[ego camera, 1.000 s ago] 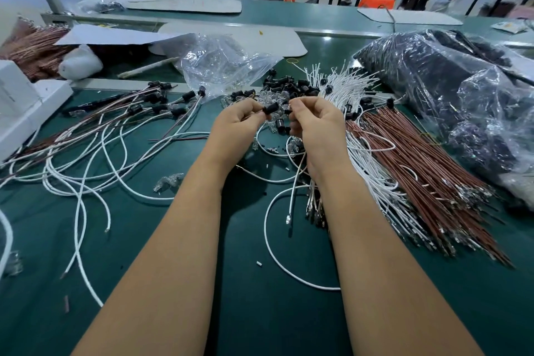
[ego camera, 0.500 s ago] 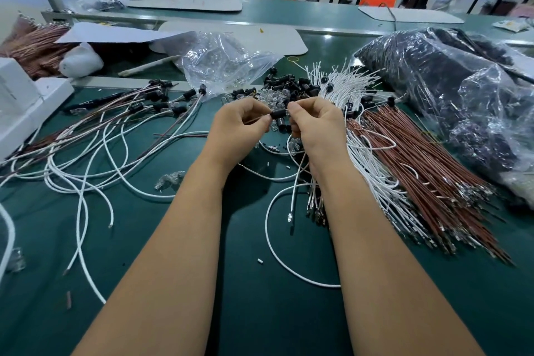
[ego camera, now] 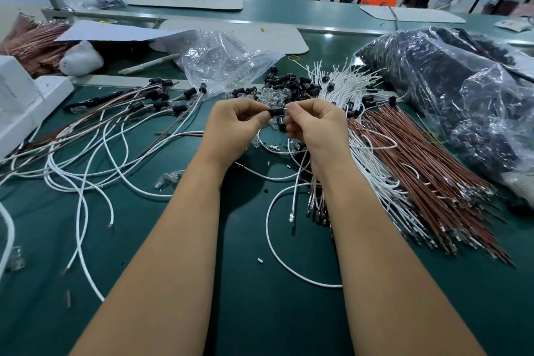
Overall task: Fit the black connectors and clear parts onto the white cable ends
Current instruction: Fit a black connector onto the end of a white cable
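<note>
Head view: two hands joining a black connector (ego camera: pixel 276 111) to a cable end above the green bench (ego camera: pixel 254 312)

Left hand (ego camera: pixel 234 127) and right hand (ego camera: pixel 315 127) both have fingers curled, pinching the connector from either side; a clear part seems to sit at the right fingertips. Its white cable (ego camera: pixel 270 240) loops down to the bench. Spare connectors and clear parts (ego camera: pixel 274 94) lie heaped just beyond. I'd worry about a crooked push bending the cable end, or the tiny clear piece slipping into the pile
</note>
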Available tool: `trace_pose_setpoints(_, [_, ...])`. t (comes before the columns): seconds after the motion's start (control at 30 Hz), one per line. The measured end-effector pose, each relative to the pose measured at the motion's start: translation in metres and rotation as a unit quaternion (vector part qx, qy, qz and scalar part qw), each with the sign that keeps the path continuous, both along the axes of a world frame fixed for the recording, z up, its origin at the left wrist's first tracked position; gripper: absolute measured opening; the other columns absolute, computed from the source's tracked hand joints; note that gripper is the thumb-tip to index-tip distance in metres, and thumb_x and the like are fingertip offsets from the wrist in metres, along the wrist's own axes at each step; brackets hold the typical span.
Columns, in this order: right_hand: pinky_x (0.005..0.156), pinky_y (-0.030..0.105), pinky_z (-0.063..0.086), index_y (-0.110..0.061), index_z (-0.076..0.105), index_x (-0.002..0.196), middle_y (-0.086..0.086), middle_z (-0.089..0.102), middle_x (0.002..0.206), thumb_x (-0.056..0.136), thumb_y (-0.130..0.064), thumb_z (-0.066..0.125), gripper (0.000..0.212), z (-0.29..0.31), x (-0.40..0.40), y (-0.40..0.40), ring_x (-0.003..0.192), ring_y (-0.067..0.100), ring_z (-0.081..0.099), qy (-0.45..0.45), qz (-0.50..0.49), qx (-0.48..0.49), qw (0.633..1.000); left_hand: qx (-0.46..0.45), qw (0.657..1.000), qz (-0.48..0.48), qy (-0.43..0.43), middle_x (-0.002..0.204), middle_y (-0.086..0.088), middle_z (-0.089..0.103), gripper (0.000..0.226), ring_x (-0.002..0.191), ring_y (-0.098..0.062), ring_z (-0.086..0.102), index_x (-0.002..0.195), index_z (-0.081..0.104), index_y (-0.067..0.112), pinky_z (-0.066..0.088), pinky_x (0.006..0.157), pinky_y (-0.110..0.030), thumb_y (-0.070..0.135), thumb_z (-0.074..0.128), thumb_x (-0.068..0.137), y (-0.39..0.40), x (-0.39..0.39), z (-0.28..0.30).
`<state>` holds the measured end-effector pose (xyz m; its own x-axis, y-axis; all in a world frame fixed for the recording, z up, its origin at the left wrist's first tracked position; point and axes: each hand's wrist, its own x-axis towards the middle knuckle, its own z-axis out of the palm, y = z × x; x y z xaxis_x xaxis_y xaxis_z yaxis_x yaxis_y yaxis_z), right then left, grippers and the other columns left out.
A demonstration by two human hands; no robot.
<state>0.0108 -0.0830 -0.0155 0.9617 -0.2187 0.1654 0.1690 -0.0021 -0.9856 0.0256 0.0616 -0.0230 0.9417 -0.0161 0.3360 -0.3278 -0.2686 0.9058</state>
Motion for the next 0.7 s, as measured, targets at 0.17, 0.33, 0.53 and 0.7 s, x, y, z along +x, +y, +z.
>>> trace_pose_setpoints(0.17, [0.052, 0.020, 0.050, -0.014, 0.065, 0.072, -0.005, 0.063, 0.055, 0.090, -0.006, 0.064, 0.020, 0.0001, -0.0010, 0.0007, 0.052, 0.005, 0.057, -0.003, 0.002, -0.004, 1.000, -0.012, 1.000, -0.011, -0.005, 0.071, 0.004, 0.069, 0.009, 0.064, 0.000, 0.062, 0.085, 0.072, 0.014, 0.051, 0.067, -0.015, 0.005, 0.071, 0.083, 0.0020, -0.0001, -0.0006])
trace_pose_setpoints(0.33, [0.049, 0.018, 0.047, -0.015, 0.063, 0.069, -0.008, 0.060, 0.051, 0.090, -0.006, 0.065, 0.023, -0.0002, 0.0004, 0.0026, 0.047, 0.002, 0.053, 0.005, -0.012, -0.023, 1.000, -0.007, 1.000, -0.008, -0.011, 0.074, 0.002, 0.069, 0.011, 0.067, -0.001, 0.063, 0.084, 0.072, 0.013, 0.052, 0.072, -0.017, 0.003, 0.072, 0.082, 0.0007, 0.0008, -0.0013])
trace_pose_setpoints(0.53, [0.051, 0.021, 0.046, -0.020, 0.065, 0.068, -0.011, 0.060, 0.050, 0.086, -0.009, 0.068, 0.021, 0.0007, 0.0018, 0.0029, 0.048, 0.002, 0.052, 0.023, -0.031, -0.036, 0.999, 0.028, 0.999, 0.002, -0.040, 0.079, 0.003, 0.071, 0.012, 0.071, -0.001, 0.064, 0.090, 0.074, 0.011, 0.051, 0.072, -0.015, 0.003, 0.072, 0.081, 0.0008, 0.0012, -0.0011])
trace_pose_setpoints(0.7, [0.052, 0.021, 0.047, -0.019, 0.064, 0.070, -0.008, 0.061, 0.055, 0.087, -0.011, 0.067, 0.019, 0.0018, -0.0001, 0.0030, 0.049, 0.004, 0.053, 0.021, -0.052, -0.010, 0.998, 0.020, 1.000, -0.008, -0.022, 0.073, -0.002, 0.070, 0.004, 0.064, -0.008, 0.059, 0.080, 0.073, 0.017, 0.050, 0.067, -0.022, 0.014, 0.074, 0.083, 0.0002, -0.0009, -0.0007])
